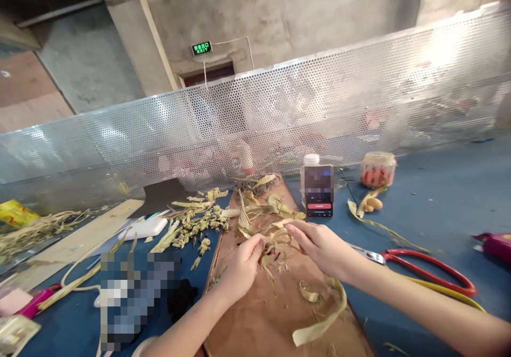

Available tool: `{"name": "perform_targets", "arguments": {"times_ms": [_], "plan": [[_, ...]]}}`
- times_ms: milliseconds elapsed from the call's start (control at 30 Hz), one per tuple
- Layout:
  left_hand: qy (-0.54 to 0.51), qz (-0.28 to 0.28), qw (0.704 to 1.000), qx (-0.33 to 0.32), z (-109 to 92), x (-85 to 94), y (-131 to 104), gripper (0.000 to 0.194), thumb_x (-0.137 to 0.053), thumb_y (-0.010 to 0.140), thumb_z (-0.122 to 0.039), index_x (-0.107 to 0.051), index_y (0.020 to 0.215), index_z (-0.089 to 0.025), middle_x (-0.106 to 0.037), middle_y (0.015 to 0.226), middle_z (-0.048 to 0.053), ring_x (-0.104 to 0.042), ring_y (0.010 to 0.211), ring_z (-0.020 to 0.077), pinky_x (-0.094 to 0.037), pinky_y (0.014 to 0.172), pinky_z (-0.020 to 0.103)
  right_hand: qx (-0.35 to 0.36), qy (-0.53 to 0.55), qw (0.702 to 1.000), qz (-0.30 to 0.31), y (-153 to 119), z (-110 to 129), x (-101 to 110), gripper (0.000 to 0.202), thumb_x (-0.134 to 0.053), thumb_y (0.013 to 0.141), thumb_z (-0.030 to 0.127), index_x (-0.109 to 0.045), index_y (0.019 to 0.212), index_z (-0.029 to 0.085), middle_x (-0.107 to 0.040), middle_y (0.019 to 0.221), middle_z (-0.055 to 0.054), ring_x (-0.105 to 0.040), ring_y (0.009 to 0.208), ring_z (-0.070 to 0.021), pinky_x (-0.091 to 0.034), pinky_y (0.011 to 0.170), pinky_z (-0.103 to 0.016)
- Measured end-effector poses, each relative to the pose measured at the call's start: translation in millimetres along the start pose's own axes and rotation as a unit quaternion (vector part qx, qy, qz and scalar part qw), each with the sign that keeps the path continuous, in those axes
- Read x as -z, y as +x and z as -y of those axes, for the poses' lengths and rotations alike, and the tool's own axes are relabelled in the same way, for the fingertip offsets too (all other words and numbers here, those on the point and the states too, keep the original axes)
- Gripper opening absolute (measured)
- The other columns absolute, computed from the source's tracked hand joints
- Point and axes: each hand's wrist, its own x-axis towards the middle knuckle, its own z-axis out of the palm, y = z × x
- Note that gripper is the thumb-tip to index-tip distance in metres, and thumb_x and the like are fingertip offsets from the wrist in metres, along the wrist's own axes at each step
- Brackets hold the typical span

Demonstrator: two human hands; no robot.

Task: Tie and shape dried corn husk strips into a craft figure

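Both hands are over a brown board [263, 304] scattered with pale dried leaf strips. My left hand [244, 264] is closed, its thumb and fingertips pinched on a piece of dried leaf. Just to the right, my right hand [319, 245] has its fingers pressed together at the same bunch of dried leaves [279, 234]. The tips of its fingers are partly hidden among the strips. A curled leaf strip [325, 322] lies nearer me on the board, and more leaves [245, 216] are heaped beyond my hands.
Red-handled scissors [431, 272] lie under my right forearm. A phone [319, 192] leans upright against a white-capped bottle [311, 159]. Behind it runs a perforated metal screen [279, 107]. A glass jar [378, 169] stands right; braided plant pieces [203, 221] and a white object [143, 229] lie left.
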Motion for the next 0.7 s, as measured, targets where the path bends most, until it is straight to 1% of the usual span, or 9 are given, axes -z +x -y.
{"name": "perform_targets", "arguments": {"times_ms": [67,133,200,267,367,433,567,633,700], "plan": [[0.022,-0.007,1.0,-0.001,-3.2,2.0,-0.3,0.03,-0.038,0.091,-0.04,-0.057,0.082,-0.019,-0.061,0.081,0.001,-0.054,0.081,0.0196,-0.038,0.073,0.027,-0.016,0.027,0.998,0.051,1.5,-3.7,2.4,0.041,-0.031,0.094,0.045,-0.059,0.084,0.018,-0.059,0.07,-0.004,-0.055,0.073,-0.0208,-0.043,0.075,-0.039],[0.039,-0.009,0.999,-0.003,-5.3,3.2,-0.6,0.03,-0.037,0.092,-0.04,-0.056,0.083,-0.019,-0.06,0.08,0.001,-0.053,0.079,0.0191,-0.037,0.071,0.026,-0.014,0.063,0.993,0.095,3.7,-8.4,3.8,0.045,-0.029,0.094,0.049,-0.059,0.084,0.017,-0.058,0.07,-0.003,-0.055,0.069,-0.0186,-0.046,0.07,-0.035],[0.052,-0.007,0.999,-0.008,-6.0,3.8,-0.9,0.031,-0.035,0.092,-0.04,-0.056,0.082,-0.019,-0.059,0.077,0.0,-0.053,0.076,0.0183,-0.037,0.07,0.026,-0.005,0.113,0.983,0.145,6.0,-12.9,3.9,0.043,-0.031,0.093,0.05,-0.058,0.097,0.016,-0.062,0.086,-0.005,-0.058,0.076,-0.0173,-0.049,0.069,-0.031],[0.062,-0.005,0.998,-0.013,-5.4,3.9,-1.3,0.031,-0.034,0.092,-0.04,-0.056,0.081,-0.019,-0.058,0.075,-0.001,-0.052,0.075,0.0177,-0.036,0.068,0.025,0.005,0.159,0.968,0.193,7.9,-16.2,2.9,0.044,-0.037,0.091,0.05,-0.053,0.113,0.016,-0.061,0.099,-0.006,-0.06,0.076,-0.0153,-0.051,0.068,-0.028],[0.074,-0.007,0.997,-0.017,-2.4,3.8,-2.0,0.032,-0.034,0.092,-0.04,-0.055,0.079,-0.02,-0.057,0.073,-0.001,-0.052,0.072,0.0172,-0.036,0.066,0.024,0.007,0.248,0.936,0.25,9.0,-19.3,0.9,0.045,-0.051,0.087,0.044,-0.049,0.123,0.016,-0.062,0.097,-0.005,-0.059,0.07,-0.0122,-0.051,0.067,-0.027],[0.081,-0.019,0.996,-0.016,0.7,4.2,-1.7,0.031,-0.035,0.092,-0.04,-0.054,0.077,-0.02,-0.055,0.069,-0.002,-0.051,0.068,0.0167,-0.035,0.063,0.024,-0.006,0.291,0.925,0.245,8.9,-21.0,0.7,0.048,-0.058,0.085,0.038,-0.048,0.127,0.017,-0.062,0.095,-0.004,-0.056,0.067,-0.0103,-0.05,0.066,-0.025],[0.083,-0.062,0.995,-0.013,6.7,8.5,2.0,0.031,-0.034,0.092,-0.039,-0.047,0.07,-0.021,-0.045,0.058,-0.004,-0.045,0.057,0.0153,-0.032,0.058,0.024,-0.044,0.265,0.948,0.168,8.6,-23.6,3.6,0.061,-0.059,0.084,0.031,-0.034,0.139,0.02,-0.063,0.087,-0.002,-0.051,0.056,-0.0075,-0.046,0.058,-0.023],[0.078,-0.081,0.994,-0.013,8.4,12.0,4.7,0.032,-0.033,0.092,-0.039,-0.045,0.068,-0.022,-0.042,0.057,-0.004,-0.043,0.055,0.0153,-0.031,0.056,0.024,-0.046,0.253,0.955,0.149,8.1,-23.0,5.1,0.062,-0.056,0.086,0.029,-0.03,0.141,0.021,-0.063,0.086,-0.002,-0.05,0.053,-0.0072,-0.046,0.055,-0.023],[0.071,-0.1,0.992,-0.012,9.3,15.3,6.9,0.03,-0.036,0.09,-0.039,-0.048,0.07,-0.022,-0.043,0.057,-0.004,-0.043,0.055,0.0158,-0.032,0.056,0.024,-0.039,0.245,0.959,0.137,7.2,-20.7,5.5,0.06,-0.051,0.087,0.026,-0.027,0.142,0.021,-0.062,0.086,-0.001,-0.05,0.052,-0.007,-0.046,0.054,-0.023]]}}
